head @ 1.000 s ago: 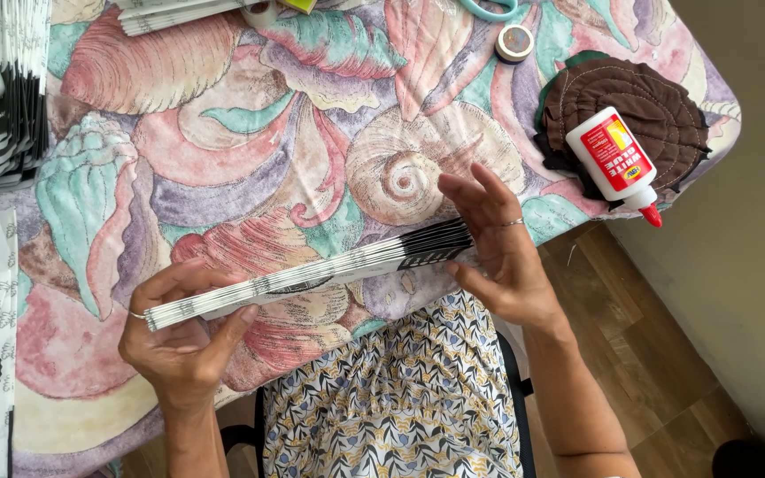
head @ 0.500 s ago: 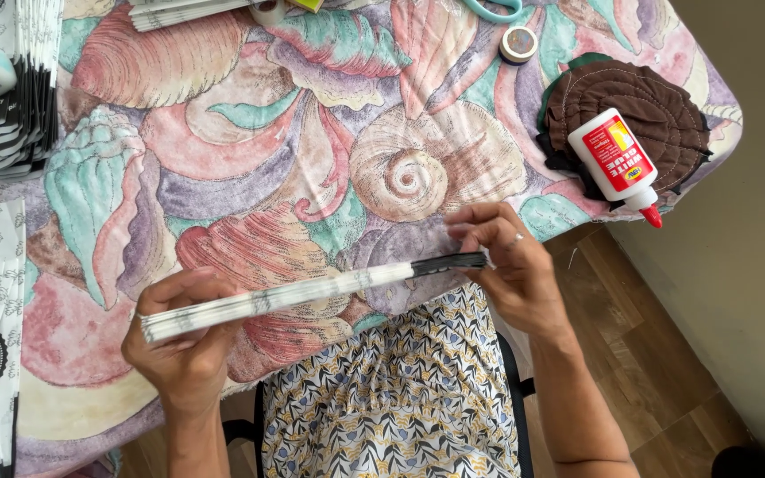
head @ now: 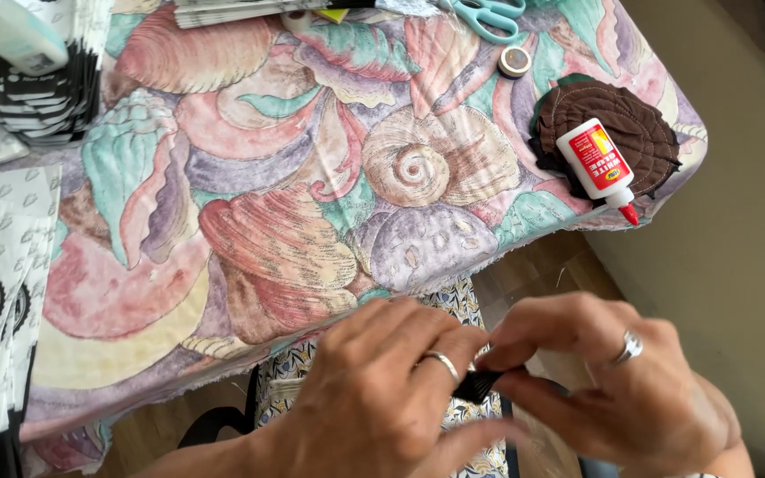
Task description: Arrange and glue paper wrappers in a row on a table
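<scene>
Pinching what seems a dark folded strip (head: 480,384) off the bench (head: 250,221), both left hand (head: 382,403) and right hand (head: 613,389) could let it spring open.

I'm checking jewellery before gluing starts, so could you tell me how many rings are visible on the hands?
2: one silver band on the left hand, ring, and one silver ring on the right hand. Some fingers are tucked under, so others may be hidden.
</scene>
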